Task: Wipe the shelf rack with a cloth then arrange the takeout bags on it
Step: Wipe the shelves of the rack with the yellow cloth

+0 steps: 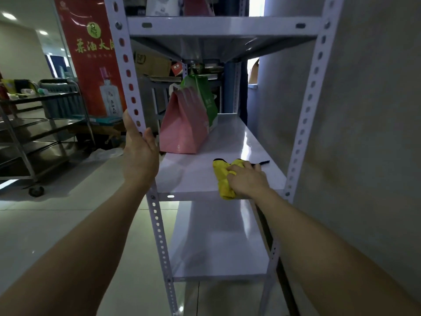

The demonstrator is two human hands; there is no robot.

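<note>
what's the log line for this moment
step: wipe | right hand: grips cloth on shelf | left hand: holds post | pink bag: on shelf

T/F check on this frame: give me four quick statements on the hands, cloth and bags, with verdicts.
1. The right hand holds a yellow cloth against the middle shelf. True.
2. The left hand is lifting the pink bag. False: it grips the rack's front-left post, apart from the bag.
3. The pink bag stands in front of the green bag on the same shelf. True.
4. Both bags sit at the right edge of the shelf, next to the cloth. False: they stand on the left side, farther back than the cloth.
</note>
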